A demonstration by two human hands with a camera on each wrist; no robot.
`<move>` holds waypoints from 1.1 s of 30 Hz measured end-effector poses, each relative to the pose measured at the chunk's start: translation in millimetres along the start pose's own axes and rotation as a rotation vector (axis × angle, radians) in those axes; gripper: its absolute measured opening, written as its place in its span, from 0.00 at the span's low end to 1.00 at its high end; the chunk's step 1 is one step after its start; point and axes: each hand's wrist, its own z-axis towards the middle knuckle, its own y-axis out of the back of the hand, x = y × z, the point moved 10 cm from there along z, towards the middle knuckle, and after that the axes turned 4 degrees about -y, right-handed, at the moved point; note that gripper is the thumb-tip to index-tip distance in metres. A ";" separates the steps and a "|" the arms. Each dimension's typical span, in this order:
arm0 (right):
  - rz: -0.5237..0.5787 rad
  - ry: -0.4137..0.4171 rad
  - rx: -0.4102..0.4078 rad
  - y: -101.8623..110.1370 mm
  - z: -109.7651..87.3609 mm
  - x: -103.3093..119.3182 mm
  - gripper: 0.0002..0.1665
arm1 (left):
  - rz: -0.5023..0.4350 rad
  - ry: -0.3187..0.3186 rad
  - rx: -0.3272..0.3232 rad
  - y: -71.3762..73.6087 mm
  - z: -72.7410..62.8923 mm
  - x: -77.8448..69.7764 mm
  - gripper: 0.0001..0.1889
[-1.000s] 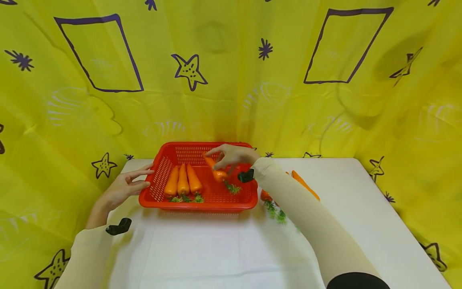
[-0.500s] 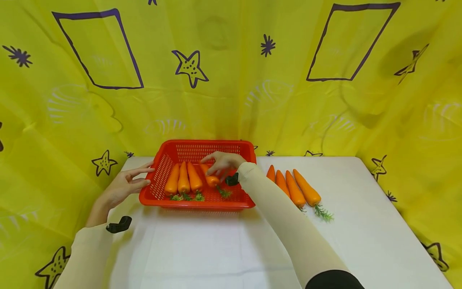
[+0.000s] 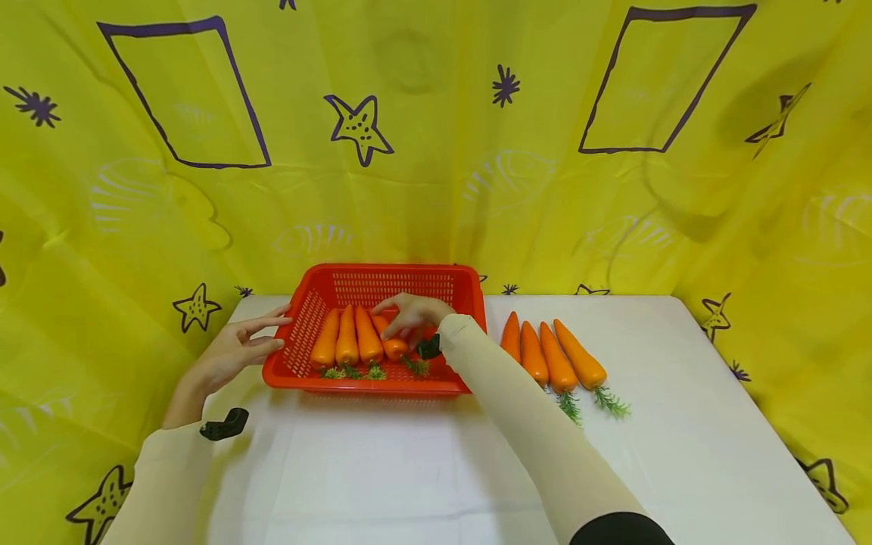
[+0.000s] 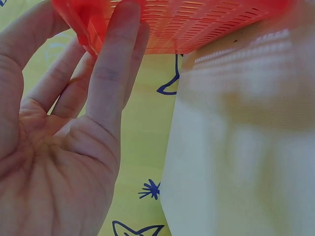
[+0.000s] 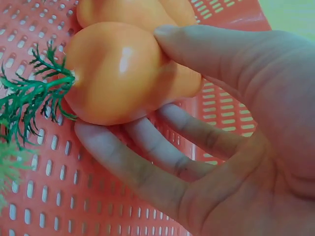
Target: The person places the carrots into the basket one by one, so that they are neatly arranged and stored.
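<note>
In the head view my right hand is inside the red plastic basket, thumb and fingers around an orange carrot with a green leafy top. The right wrist view shows my thumb on one side of the carrot and several fingers along its other side, close over the slotted floor. Left of it, three carrots lie side by side with tips pointing away. My left hand touches the basket's left end with nearly straight fingers, seen from the palm side at the basket wall in the left wrist view.
Several more carrots lie in a row on the white table, right of the basket; my right sleeve passes in front of part of them. A yellow patterned curtain hangs at the back and sides.
My right hand has lowered the carrot into the basket and shifted it left, up beside the other three. The left hand stays at the basket's left end.
</note>
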 end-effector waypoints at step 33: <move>-0.248 0.123 0.000 14.6 -41.3 21.0 0.43 | 0.016 -0.003 0.005 -1.4 -1.2 -1.9 0.25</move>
